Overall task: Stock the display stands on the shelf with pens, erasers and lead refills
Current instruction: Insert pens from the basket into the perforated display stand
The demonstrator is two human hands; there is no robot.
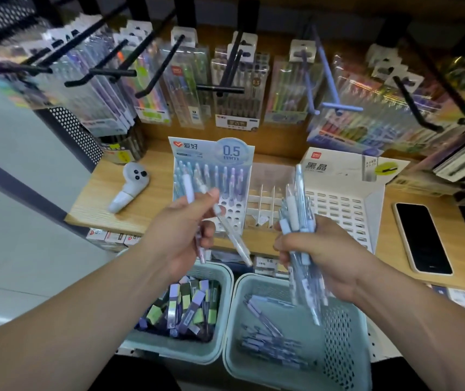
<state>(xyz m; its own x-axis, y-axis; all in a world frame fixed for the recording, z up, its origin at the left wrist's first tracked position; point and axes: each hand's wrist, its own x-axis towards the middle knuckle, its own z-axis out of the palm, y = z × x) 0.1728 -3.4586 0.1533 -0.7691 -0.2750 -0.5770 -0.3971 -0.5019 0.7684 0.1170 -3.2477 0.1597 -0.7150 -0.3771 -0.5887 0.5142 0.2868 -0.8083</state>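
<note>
Pinching 2 pens (235, 238) in left hand (186, 230); right hand (318, 246) clamped round bundle (293, 210). Likely light, stiff, slick barrels; best gripped mid-barrel for stand (186, 148) holes.

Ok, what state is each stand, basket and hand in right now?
Blue cardboard 0.5 mm pen stand: back rows filled, front holes empty.
White cardboard slotted stand: slots empty.
Left hand: holds pens.
Right hand: grips pen bundle.
Left green plastic basket: holds refill cases.
Right green plastic basket: loose pens inside.
</note>
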